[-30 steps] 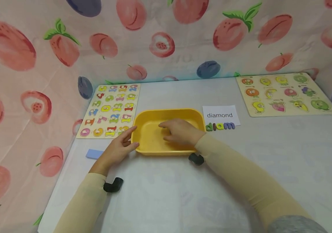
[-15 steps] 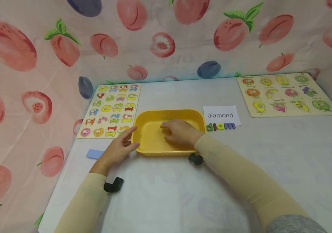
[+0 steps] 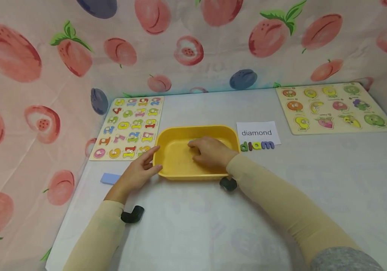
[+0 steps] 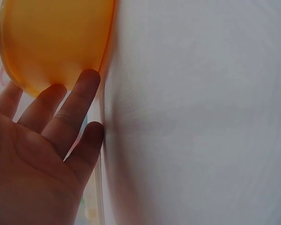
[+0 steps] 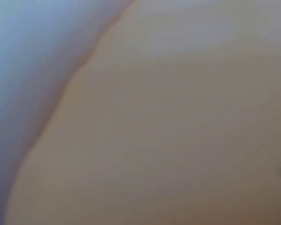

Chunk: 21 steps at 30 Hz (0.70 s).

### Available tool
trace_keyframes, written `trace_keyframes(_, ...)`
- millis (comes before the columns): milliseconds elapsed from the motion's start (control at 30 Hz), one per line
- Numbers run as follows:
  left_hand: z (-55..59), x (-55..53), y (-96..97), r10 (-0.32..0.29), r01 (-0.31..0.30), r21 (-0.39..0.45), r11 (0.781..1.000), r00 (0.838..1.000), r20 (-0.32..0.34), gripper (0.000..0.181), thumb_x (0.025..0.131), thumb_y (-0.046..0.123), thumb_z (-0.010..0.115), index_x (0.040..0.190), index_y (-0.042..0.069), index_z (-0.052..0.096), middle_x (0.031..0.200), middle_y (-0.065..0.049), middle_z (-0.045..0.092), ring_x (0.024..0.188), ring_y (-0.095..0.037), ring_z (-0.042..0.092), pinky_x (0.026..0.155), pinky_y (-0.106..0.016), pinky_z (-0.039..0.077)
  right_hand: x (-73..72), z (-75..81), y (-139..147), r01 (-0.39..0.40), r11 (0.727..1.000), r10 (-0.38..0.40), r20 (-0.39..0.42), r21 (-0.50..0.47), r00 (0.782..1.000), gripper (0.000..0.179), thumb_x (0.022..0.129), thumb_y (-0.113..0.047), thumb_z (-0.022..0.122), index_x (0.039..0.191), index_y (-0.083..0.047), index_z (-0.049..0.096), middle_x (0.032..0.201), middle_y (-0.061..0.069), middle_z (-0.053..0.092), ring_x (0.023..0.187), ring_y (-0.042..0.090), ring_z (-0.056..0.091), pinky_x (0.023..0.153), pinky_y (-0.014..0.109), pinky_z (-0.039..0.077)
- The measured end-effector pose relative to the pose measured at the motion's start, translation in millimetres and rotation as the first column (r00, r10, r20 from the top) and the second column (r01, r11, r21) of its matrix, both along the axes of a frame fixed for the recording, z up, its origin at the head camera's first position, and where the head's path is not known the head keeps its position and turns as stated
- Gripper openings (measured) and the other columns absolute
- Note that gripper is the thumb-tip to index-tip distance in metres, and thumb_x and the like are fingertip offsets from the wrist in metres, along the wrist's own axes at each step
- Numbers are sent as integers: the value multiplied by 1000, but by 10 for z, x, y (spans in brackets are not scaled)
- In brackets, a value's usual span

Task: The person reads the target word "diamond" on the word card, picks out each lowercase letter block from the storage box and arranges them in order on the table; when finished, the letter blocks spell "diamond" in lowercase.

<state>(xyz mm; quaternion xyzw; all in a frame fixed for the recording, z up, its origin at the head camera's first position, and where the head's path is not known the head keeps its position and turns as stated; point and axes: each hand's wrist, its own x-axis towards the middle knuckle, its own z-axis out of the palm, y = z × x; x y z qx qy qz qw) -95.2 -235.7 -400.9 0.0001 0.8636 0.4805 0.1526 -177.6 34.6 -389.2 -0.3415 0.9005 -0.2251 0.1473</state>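
In the head view, a yellow tray (image 3: 176, 177) stands mid-table. My left hand (image 3: 135, 175) holds its left end, thumb and index over the rim, other fingers outside. The left wrist view shows the fingers (image 4: 79, 101) against the tray's wall (image 4: 61, 42). My right hand (image 3: 213, 152) reaches inside the tray, index finger extended leftward and thumb apart from it. A small bluish piece (image 3: 191, 142) shows at the index fingertip, mostly hidden; its kind cannot be told. The right wrist view is only blurred sleeve and cloth.
Right of the tray lies a card (image 3: 257, 128) reading "diamond", with coloured letters (image 3: 256, 146) "diam" along its lower edge. A number puzzle board (image 3: 130, 128) is at back left, a fruit puzzle board (image 3: 335, 109) at back right. A blue strip (image 3: 109, 178) lies near my left wrist.
A small bluish piece has come into view at my right index fingertip; more of it showed half a second ago. The right hand has shifted only slightly. My left hand and the tray stay put.
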Motion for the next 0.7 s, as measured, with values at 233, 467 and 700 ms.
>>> trace_keyframes(233,-16,3,-6,0,0,9,1000,1000,-12,69,96,29,69,157,26,35,161,-10,32,139,-35,43,113,-48,35,-18,-6,26,2,1000,-2,3,-24,1000,40,92,-15,68,131,-8,64,100,5,64,90,21,55,83,31,46)
trace_keyframes(467,-25,-1,-14,-6,6,24,1000,1000,-13,70,96,28,68,157,26,35,161,-10,30,139,-34,43,111,-47,37,-35,-4,34,-3,1000,3,-7,-28,1000,43,90,-11,65,133,-6,65,96,4,64,89,22,54,82,30,44)
trace_keyframes(700,-24,1,-12,-1,2,20,1000,1000,-4,70,96,29,69,157,26,35,160,-11,32,137,-35,45,110,-48,38,-36,-16,11,-25,999,27,-38,44,999,46,91,-15,64,136,-7,62,114,5,68,106,28,54,96,37,44)
